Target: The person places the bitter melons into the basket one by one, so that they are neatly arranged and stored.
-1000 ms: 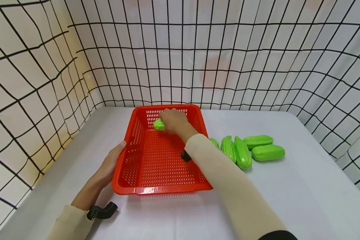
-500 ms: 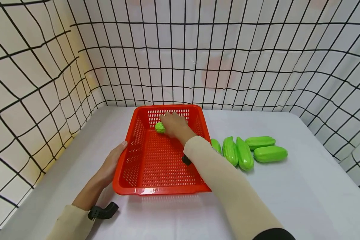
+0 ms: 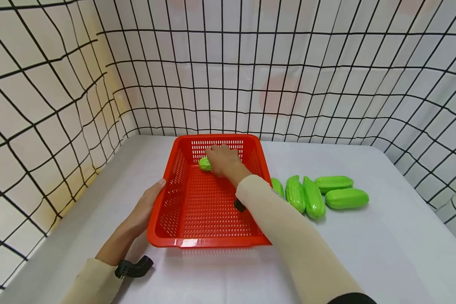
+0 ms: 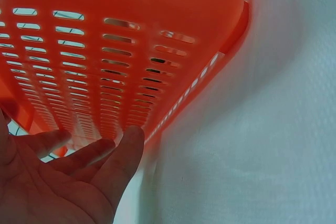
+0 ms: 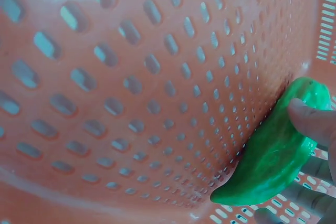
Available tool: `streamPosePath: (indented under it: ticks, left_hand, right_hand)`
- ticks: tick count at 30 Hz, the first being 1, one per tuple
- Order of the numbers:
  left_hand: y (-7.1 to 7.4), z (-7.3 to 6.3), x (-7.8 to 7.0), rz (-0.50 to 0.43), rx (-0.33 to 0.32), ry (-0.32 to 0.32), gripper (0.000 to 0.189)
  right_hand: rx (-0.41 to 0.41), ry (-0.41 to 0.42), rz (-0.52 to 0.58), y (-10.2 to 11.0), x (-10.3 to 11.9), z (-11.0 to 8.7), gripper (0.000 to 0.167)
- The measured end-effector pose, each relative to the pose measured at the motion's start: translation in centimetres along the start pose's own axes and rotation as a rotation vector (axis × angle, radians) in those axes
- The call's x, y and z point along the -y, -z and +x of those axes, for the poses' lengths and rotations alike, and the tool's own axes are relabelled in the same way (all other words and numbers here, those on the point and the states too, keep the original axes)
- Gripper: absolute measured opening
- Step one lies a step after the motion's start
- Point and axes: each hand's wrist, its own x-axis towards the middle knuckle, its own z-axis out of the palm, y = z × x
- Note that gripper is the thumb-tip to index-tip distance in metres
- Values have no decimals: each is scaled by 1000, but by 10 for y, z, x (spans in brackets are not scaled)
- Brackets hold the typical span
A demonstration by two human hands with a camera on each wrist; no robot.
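I find black grid mesh (image 3: 222,64) standing along the back and sides of a white table (image 3: 220,278). On the table sits a red perforated basket (image 3: 228,241). The left hand (image 3: 146,207) steadies its left side, fingers extended and loosely spread against the outer wall, thumb at the rim. The right hand (image 3: 225,162), in a beige sleeve (image 3: 289,223), reaches inside, its grip narrowed round a ribbed green gourd (image 5: 270,148). Right of the basket lie five loose gourds (image 3: 313,198), one partly covered by the sleeve. The held gourd is within the basket, near the far wall; its long axis runs crosswise, roughly along that wall, blunt end leftward beside the thumb, tapered tip apparently rightward. Whether its full weight bears on the basket floor, I cannot tell. In my judgement the step in hand is placement; the next move calls for easing the fingers apart and lifting clear without dragging the piece.
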Motion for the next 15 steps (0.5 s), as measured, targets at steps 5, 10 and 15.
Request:
streamPosePath:
  ticks: [5, 10, 15]
  left_hand:
    - [-1, 0, 0, 10, -7, 6, 67]
    - [-2, 0, -1, 13, -19, 9, 67]
    - [-1, 0, -1, 7, -14, 5, 67]
  right_hand:
    - [11, -3, 4, 2, -1, 0, 58]
    - [-13, 11, 23, 5, 0, 0, 63]
    - [-31, 28, 39, 10, 3, -3, 58]
